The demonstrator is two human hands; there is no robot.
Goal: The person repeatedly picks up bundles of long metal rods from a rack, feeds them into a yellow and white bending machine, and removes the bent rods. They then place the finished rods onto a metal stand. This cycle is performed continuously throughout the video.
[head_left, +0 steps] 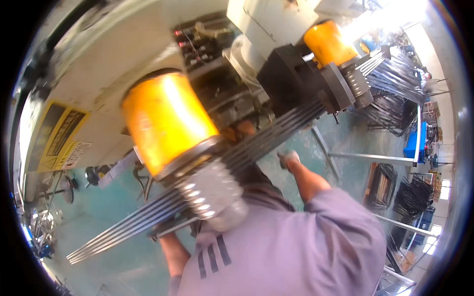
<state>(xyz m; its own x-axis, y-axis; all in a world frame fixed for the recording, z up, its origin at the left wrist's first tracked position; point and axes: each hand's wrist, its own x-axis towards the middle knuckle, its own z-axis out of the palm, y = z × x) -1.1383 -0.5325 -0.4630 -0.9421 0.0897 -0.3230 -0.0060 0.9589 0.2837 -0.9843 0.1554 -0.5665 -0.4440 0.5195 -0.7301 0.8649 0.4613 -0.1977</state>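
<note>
My left hand [158,230], in what looks like a dark glove, is beside the lower left stretch of several long parallel metal bars [269,140]. A thin rod [178,226] lies next to this hand; its fingers are mostly hidden, and I cannot tell whether they grip it. My right hand [288,158], in a greyish glove, hangs apart from the bars on their near side. Its fingers are small and blurred. The bars slant across the view, passing beneath a yellow cylinder [168,118] with a ribbed grey end [212,190] and reaching a dark machine block [289,74].
A second yellow cylinder [328,43] stands at the upper right. Beyond it lie stacks of metal bars [397,74]. A metal frame rail [373,159] crosses the right side. Dark frames and bundles [414,195] stand farther right. A pale machine panel [106,106] fills the upper left.
</note>
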